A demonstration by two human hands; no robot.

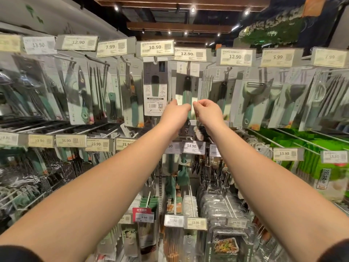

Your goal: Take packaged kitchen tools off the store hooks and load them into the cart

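Green-handled kitchen tool in flat, glossy clear-plastic card packaging [186, 91], hung from a hook, is pinched between left hand [174, 112] and right hand [207, 110].

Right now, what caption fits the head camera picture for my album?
Both hands, left and right, reach a hanging green-handled tool pack under the 12.90 tag.

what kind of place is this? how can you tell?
Very likely a retail store's kitchenware aisle. Rows of price tags sit on the ends of display hooks, carded kitchen tools such as a peeler hang beneath them, and more tagged stock fills the rows below. Both hands, left hand and right hand, reach toward a hanging package.
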